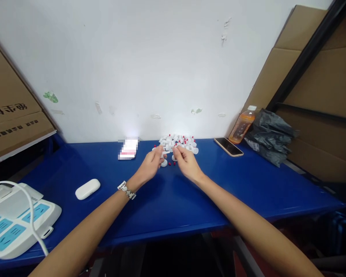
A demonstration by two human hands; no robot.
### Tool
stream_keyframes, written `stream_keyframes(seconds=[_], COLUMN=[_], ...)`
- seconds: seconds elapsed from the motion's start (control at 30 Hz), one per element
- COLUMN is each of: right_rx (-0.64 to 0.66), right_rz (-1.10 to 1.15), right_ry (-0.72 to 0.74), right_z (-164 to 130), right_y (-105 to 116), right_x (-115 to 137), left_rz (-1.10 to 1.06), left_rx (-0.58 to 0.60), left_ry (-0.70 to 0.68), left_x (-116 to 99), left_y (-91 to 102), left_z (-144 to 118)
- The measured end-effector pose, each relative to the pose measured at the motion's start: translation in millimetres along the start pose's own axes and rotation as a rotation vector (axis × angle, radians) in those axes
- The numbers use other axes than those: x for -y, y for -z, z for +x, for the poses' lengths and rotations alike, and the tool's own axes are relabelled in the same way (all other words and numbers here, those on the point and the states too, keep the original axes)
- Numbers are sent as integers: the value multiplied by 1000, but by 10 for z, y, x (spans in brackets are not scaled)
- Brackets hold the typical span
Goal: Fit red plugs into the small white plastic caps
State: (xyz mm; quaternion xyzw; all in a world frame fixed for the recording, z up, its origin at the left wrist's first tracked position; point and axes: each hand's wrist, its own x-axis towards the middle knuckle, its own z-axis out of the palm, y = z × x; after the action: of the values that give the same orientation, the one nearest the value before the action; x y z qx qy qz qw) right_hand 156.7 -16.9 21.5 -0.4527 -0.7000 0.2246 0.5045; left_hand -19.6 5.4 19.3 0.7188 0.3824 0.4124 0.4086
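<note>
Two bare hands met over the middle of the blue table [167, 200], close against the white wall. Farthest left, a tilted cardboard box [11, 115] carried printed characters, too mirrored and blurred to read. Below it lay a white power strip [14, 223] with light-blue socket panels and a white cable, then a small white case [87, 189], rounded like an earbud holder, and a blurred white-and-pink card [128, 149] with nothing legible on it.

The left hand [151, 163], a bracelet at its wrist, had its fingers pinched nearly closed on a small white plastic piece [162, 153]. The right hand [186, 159] sat just beside it, fingers curled in; whether they gripped anything could not be told. Touching both hands' fingertips and spreading toward the wall lay a pile of small white parts with red caps [178, 143], a few red bits loose on the table. These looked light, stiff and smooth, likely to slip or roll, best nipped by the edges between thumb and forefinger.

Right of the pile lay a dark phone [228, 146], an orange drink bottle [242, 126] whose label was unreadable, and a crumpled grey plastic bag [269, 134].
</note>
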Motion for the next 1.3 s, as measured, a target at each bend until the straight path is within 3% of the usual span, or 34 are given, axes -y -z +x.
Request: stream_keyframes(seconds=[0.07, 0.17, 0.3, 0.43, 0.7, 0.93, 1.1, 1.3], right_rx=[-45, -29, 41, 155, 546, 679, 614, 284], right_rz=[-48, -104, -241, -453, -922, -1073, -993, -582], right_ry=[-14, -66, -72, 54, 350, 449, 369, 170], right_z=[37, 86, 87, 103, 436, 520, 504, 477], right_y=[107, 208, 184, 127, 28, -54, 26, 201], right_x=[-45, -145, -221, -203, -64, -31, -60, -245], left_rz=[-50, 41, 183, 209, 238, 269, 229, 189], left_rx=[-9, -83, -113, -110, -130, -98, -60, -29], left_ry=[61, -19, -92, -79, -69, -24, -18, -50], left_x=[43, 104, 142, 189, 307, 361, 372, 476], left_y=[96, 248, 325, 326, 362, 345, 287, 193], left_z=[40, 79, 86, 80, 110, 100, 140, 279])
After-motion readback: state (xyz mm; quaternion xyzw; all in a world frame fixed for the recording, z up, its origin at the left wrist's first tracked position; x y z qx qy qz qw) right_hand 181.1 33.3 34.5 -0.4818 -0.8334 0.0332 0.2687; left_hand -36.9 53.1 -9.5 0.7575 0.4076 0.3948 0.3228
